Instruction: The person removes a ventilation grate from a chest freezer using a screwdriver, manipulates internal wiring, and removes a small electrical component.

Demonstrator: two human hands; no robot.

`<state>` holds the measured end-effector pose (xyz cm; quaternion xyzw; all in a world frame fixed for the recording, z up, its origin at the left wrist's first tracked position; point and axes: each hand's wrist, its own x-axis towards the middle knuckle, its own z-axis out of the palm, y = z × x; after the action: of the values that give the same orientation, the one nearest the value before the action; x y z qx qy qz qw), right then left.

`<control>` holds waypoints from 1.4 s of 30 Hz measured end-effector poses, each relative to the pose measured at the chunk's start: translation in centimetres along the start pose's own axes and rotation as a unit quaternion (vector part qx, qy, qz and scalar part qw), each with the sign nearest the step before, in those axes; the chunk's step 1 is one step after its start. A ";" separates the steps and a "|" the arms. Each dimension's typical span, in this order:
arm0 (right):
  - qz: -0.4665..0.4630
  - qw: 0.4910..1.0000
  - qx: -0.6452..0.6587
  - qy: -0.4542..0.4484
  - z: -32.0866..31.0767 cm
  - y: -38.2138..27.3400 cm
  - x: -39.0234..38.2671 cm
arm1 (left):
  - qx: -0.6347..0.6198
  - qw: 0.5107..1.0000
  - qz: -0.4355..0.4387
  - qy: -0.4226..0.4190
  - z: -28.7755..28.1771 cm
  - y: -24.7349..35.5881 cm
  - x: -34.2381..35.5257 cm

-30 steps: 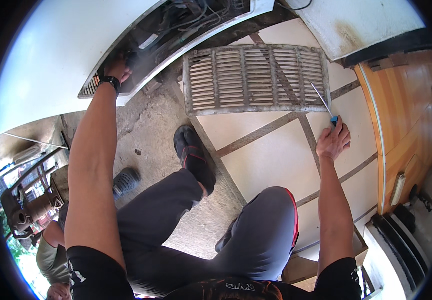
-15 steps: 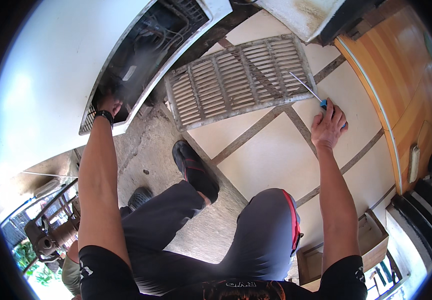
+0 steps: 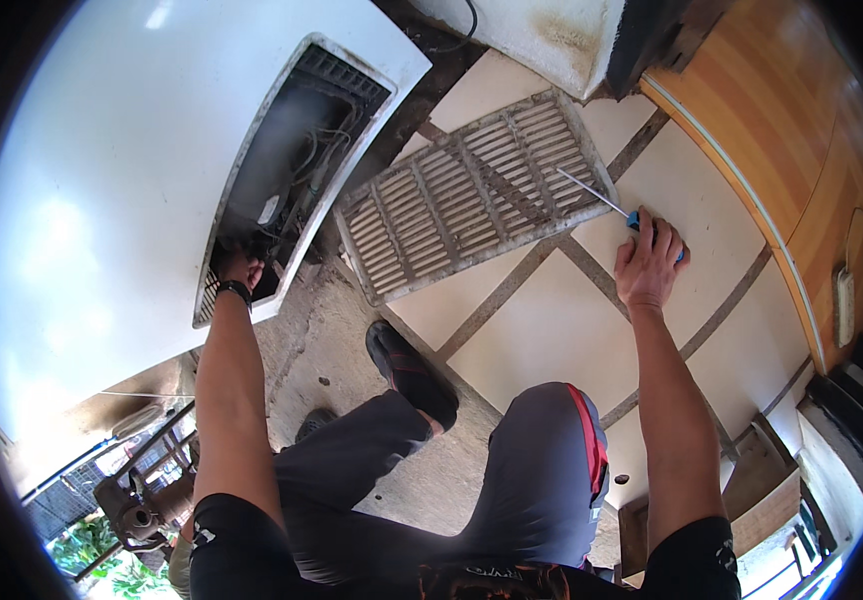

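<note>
A white appliance (image 3: 102,150) stands at left with a long opening (image 3: 252,205) in its side, showing dark, dusty parts, tubes and wires. My left hand (image 3: 240,270) reaches into the near end of this opening. Its fingers are curled and partly hidden in shadow, so what they hold cannot be made out. On the right, my right hand (image 3: 650,262) is closed over the handle of a screwdriver (image 3: 593,190). The handle is blue and black, low over the tiles. Its thin metal shaft points up-left across the right end of a dirty slatted grille (image 3: 477,190) lying on the floor.
A wooden panel (image 3: 752,120) borders the tiles at right. Near my right elbow is an open wooden box (image 3: 767,490). A stained white block (image 3: 562,35) stands at the far side. Rusty machinery (image 3: 147,510) sits at lower left, and my foot (image 3: 407,370) is close to the grille.
The whole view has shifted and tilted, bringing more of the appliance into sight. My left hand stays in the opening, and my right hand still holds the screwdriver over the grille's edge.
</note>
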<state>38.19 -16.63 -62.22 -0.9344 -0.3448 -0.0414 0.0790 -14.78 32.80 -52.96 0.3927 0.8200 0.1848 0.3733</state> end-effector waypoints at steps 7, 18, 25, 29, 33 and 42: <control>0.005 1.000 0.028 -0.006 -0.1 0.0 0.4 | -0.004 0.999 -0.032 -0.001 -0.5 0.0 0.2; 0.017 0.998 0.049 -0.032 -0.5 0.4 1.0 | -0.062 0.995 -0.063 -0.055 -2.1 -0.1 1.2; 0.017 0.998 0.059 -0.020 -0.3 0.7 1.1 | -0.064 0.992 -0.099 -0.052 -1.5 -0.3 1.3; 0.021 0.999 0.041 -0.021 0.1 1.5 1.0 | -0.044 0.991 -0.100 -0.071 2.0 -1.4 0.9; 0.021 0.996 0.089 -0.004 -0.2 0.2 1.6 | -0.062 0.991 -0.087 -0.082 -4.9 1.5 2.5; 0.030 0.996 0.089 -0.006 0.6 1.7 1.2 | -0.102 0.987 -0.103 -0.073 -0.4 1.1 -1.0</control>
<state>40.23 -17.09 -62.82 -0.9339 -0.3194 -0.0026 0.1606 -14.16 32.71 -51.57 0.2786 0.8035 0.1991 0.4869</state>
